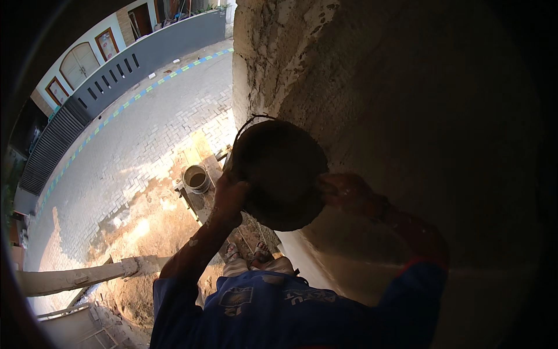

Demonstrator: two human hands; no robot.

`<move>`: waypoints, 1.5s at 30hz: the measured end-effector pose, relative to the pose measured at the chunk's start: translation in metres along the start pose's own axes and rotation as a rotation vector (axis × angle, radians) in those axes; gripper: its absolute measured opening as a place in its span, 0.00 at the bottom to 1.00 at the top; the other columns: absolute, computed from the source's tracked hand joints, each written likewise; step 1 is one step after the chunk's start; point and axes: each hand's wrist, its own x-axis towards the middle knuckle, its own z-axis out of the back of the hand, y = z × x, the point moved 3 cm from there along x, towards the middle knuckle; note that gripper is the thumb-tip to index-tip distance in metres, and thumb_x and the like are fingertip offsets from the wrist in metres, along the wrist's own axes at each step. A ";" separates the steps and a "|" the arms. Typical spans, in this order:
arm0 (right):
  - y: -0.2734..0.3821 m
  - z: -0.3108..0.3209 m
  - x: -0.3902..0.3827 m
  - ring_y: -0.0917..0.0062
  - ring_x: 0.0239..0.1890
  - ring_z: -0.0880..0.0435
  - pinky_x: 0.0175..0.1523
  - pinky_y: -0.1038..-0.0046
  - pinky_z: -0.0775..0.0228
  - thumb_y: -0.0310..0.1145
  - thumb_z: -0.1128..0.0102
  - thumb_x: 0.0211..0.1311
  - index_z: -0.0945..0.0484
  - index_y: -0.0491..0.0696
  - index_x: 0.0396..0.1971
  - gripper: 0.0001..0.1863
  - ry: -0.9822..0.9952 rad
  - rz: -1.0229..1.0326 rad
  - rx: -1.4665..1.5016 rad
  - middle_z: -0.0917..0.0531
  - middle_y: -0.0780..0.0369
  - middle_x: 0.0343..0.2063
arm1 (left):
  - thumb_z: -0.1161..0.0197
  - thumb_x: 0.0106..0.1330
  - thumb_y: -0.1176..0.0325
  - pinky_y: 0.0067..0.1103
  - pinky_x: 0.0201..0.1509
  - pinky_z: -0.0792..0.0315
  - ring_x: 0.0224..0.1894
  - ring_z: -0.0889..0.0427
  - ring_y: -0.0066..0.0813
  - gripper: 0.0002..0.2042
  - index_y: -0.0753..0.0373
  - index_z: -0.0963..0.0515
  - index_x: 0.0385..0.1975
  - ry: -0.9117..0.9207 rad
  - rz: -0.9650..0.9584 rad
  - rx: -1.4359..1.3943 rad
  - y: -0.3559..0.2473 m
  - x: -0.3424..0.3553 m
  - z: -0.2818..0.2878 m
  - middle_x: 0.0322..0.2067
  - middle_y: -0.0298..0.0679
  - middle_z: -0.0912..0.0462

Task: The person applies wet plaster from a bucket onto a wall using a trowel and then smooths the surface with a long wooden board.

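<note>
A dark round bucket [282, 174] with a thin wire handle is held up in front of me, close to the rough wall [290, 52]. My left hand [229, 198] is closed on its left rim. On the opposite side, my right hand [349, 193] grips the rim, with the fingers partly lost in shadow. The bucket's inside is too dark to make out what it contains.
I stand on wooden planks [250, 235] above the ground. A second bucket [196, 179] rests on the planks to the left. A thick pole [87, 276] crosses the lower left. Beyond lie a paved street [133, 139] and a grey fence [168, 43].
</note>
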 end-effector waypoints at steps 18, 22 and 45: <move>0.331 0.134 -0.017 0.76 0.41 0.24 0.43 0.72 0.30 0.44 0.37 0.52 0.39 0.40 0.57 0.37 -0.272 0.415 -0.609 0.26 0.58 0.45 | 0.49 0.45 0.81 0.22 0.39 0.25 0.37 0.22 0.30 0.24 0.69 0.32 0.48 -0.052 -0.173 -0.051 -0.014 -0.008 0.049 0.39 0.41 0.23; 0.400 0.203 -0.069 0.75 0.55 0.31 0.48 0.73 0.31 0.44 0.46 0.60 0.42 0.48 0.61 0.32 -0.921 0.613 -0.987 0.35 0.61 0.58 | 0.50 0.44 0.81 0.22 0.43 0.27 0.40 0.23 0.30 0.26 0.70 0.33 0.50 0.004 -0.140 -0.132 0.002 -0.006 0.053 0.41 0.40 0.23; -0.018 0.008 -0.020 0.61 0.32 0.22 0.36 0.62 0.28 0.36 0.47 0.55 0.27 0.50 0.42 0.15 -0.133 0.288 -1.167 0.23 0.55 0.29 | 0.47 0.50 0.75 0.19 0.39 0.27 0.38 0.23 0.25 0.26 0.70 0.36 0.54 0.170 -0.162 -0.148 0.012 -0.006 -0.028 0.40 0.39 0.24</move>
